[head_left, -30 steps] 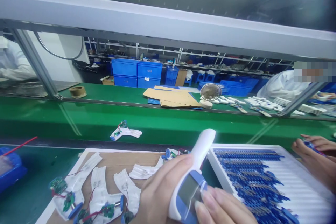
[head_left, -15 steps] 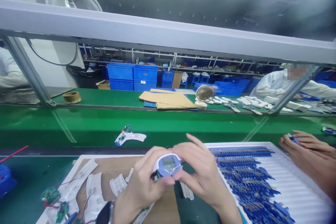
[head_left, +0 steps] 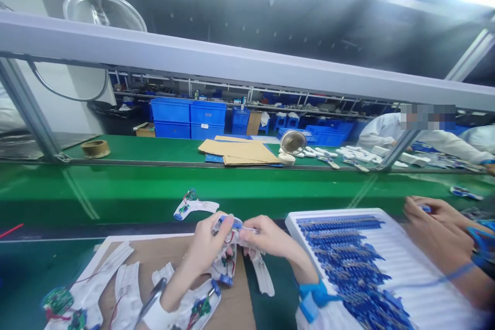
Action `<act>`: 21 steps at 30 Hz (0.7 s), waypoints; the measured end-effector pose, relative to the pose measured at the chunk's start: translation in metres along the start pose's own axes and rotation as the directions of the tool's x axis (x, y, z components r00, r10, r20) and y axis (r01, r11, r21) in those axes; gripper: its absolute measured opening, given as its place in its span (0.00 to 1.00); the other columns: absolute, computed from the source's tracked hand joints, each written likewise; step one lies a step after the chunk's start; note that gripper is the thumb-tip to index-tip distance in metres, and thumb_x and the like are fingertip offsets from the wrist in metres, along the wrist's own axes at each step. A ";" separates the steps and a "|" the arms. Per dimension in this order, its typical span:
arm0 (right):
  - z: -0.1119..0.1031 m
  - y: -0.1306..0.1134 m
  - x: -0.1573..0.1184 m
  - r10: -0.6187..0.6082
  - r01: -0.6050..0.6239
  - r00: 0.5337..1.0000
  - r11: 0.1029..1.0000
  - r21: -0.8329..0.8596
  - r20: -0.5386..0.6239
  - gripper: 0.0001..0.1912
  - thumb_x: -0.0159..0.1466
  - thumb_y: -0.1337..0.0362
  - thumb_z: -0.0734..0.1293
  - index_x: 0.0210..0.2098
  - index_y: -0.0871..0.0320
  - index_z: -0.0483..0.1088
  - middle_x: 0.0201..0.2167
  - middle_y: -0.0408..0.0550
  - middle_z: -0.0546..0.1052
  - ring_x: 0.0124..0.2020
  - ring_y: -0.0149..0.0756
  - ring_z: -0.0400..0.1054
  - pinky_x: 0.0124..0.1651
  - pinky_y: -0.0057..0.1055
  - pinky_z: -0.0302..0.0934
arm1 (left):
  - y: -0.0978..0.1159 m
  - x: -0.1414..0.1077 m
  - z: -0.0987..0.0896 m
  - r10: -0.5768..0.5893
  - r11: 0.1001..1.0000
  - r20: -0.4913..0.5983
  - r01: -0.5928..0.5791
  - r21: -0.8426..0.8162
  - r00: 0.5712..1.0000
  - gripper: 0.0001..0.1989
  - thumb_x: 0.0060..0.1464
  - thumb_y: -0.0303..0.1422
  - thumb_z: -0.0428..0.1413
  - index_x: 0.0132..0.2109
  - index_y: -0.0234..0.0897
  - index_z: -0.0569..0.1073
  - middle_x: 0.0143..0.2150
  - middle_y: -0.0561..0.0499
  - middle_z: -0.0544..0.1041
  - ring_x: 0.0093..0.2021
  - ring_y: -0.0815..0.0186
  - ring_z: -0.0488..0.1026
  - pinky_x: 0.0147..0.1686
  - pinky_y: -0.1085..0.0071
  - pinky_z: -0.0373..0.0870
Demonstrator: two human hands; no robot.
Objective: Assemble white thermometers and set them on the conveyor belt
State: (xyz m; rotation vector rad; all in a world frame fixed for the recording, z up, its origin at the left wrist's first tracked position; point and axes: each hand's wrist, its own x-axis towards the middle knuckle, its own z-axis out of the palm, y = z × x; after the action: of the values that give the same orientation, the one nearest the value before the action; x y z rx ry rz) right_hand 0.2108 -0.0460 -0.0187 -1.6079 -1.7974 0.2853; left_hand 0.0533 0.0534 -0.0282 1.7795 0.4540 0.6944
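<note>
Between both hands is a white and blue device housing (head_left: 232, 225), with red wires showing under it. My left hand (head_left: 207, 242) grips its left side, the thumb on top. On the right side, my right hand (head_left: 266, 237) pinches the same housing. Below the hands lies an opened white shell with a green board (head_left: 199, 308) on brown cardboard (head_left: 235, 314). A curved white shell piece (head_left: 263, 274) is just below my right hand. More white shells (head_left: 127, 289) and a round green board (head_left: 58, 300) lie to the left.
At right stands a white tray (head_left: 429, 268) holding rows of blue parts (head_left: 348, 258). A co-worker's hands (head_left: 441, 227) work beyond it. One white shell with a board (head_left: 195, 206) rests on the green surface ahead. Farther back are cardboard sheets (head_left: 240, 150), a small fan (head_left: 293, 143) and a tape roll (head_left: 95, 149).
The device has tipped, so its screen no longer shows and red wires do. My hands have moved slightly left and have turned around it. The view has shifted, showing my blue wristband.
</note>
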 end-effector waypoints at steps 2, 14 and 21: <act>-0.001 0.017 -0.004 -0.007 0.006 0.998 1.000 0.028 0.059 0.28 0.71 0.46 0.59 0.26 0.63 0.71 0.15 0.35 0.69 0.12 0.19 0.60 0.17 0.17 0.57 | -0.014 0.005 0.005 -0.110 0.993 -0.045 0.108 -0.042 0.993 0.21 0.66 0.47 0.50 0.36 0.33 0.71 0.20 0.59 0.68 0.17 0.71 0.68 0.17 0.76 0.64; 0.013 0.085 0.035 0.320 -0.361 0.769 0.932 0.038 -0.552 0.15 0.70 0.55 0.65 0.39 0.64 0.71 0.30 0.42 0.74 0.28 0.26 0.71 0.31 0.24 0.69 | -0.042 0.039 -0.036 -0.182 0.956 -0.504 0.033 -0.290 0.845 0.23 0.65 0.39 0.55 0.63 0.36 0.63 0.66 0.39 0.63 0.62 0.51 0.66 0.60 0.47 0.65; 0.042 0.099 0.055 0.354 -0.528 0.758 0.827 -0.196 -0.547 0.14 0.69 0.58 0.66 0.48 0.62 0.70 0.44 0.48 0.75 0.43 0.35 0.72 0.46 0.37 0.71 | -0.034 0.035 -0.037 -0.153 0.946 -0.490 -0.016 -0.325 0.858 0.23 0.64 0.37 0.56 0.63 0.38 0.63 0.67 0.40 0.62 0.63 0.50 0.65 0.62 0.46 0.63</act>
State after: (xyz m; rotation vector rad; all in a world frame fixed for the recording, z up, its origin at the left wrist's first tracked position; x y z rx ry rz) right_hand 0.2630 0.0376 -0.0888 -2.1243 -1.0856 -0.2331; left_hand 0.0561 0.1120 -0.0444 1.2526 0.7144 1.1300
